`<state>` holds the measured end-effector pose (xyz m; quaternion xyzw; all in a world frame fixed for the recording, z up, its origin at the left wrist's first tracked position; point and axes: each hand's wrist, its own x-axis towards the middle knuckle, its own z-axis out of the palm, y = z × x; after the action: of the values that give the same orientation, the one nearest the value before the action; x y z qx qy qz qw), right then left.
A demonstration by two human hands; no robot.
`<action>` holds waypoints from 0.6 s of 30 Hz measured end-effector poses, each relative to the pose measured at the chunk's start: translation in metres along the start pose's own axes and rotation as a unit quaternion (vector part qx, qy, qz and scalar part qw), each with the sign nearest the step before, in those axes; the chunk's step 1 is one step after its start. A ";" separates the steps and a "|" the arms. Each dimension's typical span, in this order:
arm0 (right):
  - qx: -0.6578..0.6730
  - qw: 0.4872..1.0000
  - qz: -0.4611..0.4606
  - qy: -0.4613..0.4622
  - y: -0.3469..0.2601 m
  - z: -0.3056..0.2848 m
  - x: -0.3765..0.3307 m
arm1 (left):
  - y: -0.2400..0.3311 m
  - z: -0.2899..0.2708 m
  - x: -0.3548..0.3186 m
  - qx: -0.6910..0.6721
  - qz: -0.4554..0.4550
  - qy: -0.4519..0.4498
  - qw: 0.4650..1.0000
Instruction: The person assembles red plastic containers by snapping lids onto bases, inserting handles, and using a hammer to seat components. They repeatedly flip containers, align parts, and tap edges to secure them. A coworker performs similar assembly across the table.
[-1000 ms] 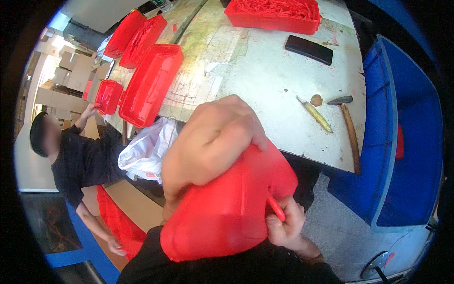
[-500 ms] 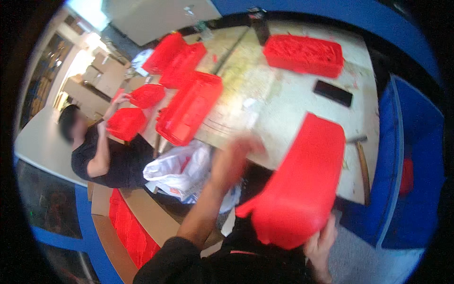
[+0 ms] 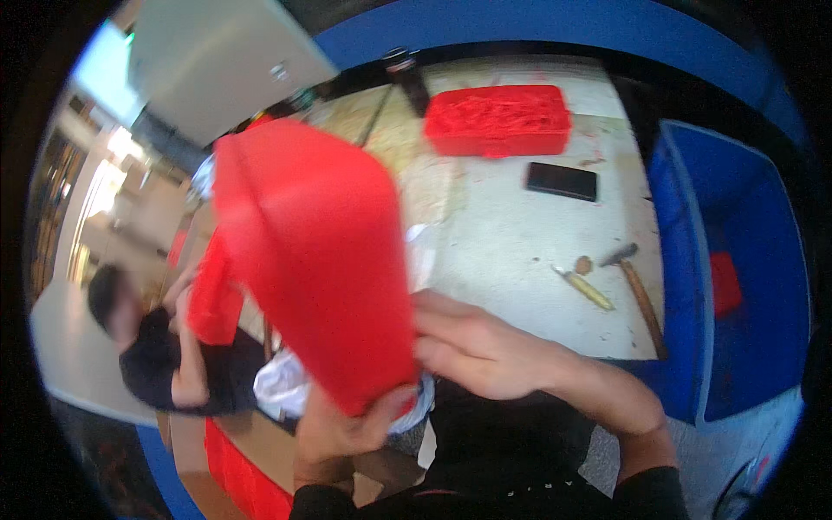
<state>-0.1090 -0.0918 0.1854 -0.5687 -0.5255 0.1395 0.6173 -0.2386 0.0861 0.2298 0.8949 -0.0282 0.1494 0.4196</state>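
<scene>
Two hands (image 3: 334, 433) (image 3: 477, 351) hold a case (image 3: 325, 238) near table edge (image 3: 628, 353).

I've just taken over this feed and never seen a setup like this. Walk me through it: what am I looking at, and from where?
There is no robot here, just a person's bare hands. The view comes from a wide fisheye camera on that person's head, looking down, so straight edges bend near the rim.

The left hand holds the lower end of a red plastic case. The right hand is against its right side; blur hides whether it grips.

On the pale table are a red tray of red strips, a dark bottle, a black phone, a yellow-handled tool and a hammer. A blue bin stands at right; a co-worker is at left.
</scene>
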 end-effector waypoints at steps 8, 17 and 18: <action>-0.361 0.864 0.281 -0.213 0.022 -0.080 0.012 | -0.037 0.013 0.079 0.293 0.085 -0.096 0.947; -0.500 0.757 0.418 0.041 -0.045 -0.221 -0.148 | -0.188 -0.044 0.124 0.593 -0.079 -0.071 0.798; -0.489 0.735 0.463 0.077 -0.043 -0.237 -0.172 | -0.207 -0.051 0.127 0.605 -0.105 -0.075 0.786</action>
<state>-0.0064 -0.3692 0.1853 -0.9740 -0.1437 0.0873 0.1516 -0.0939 0.2678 0.1435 0.9711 0.1312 0.0234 -0.1979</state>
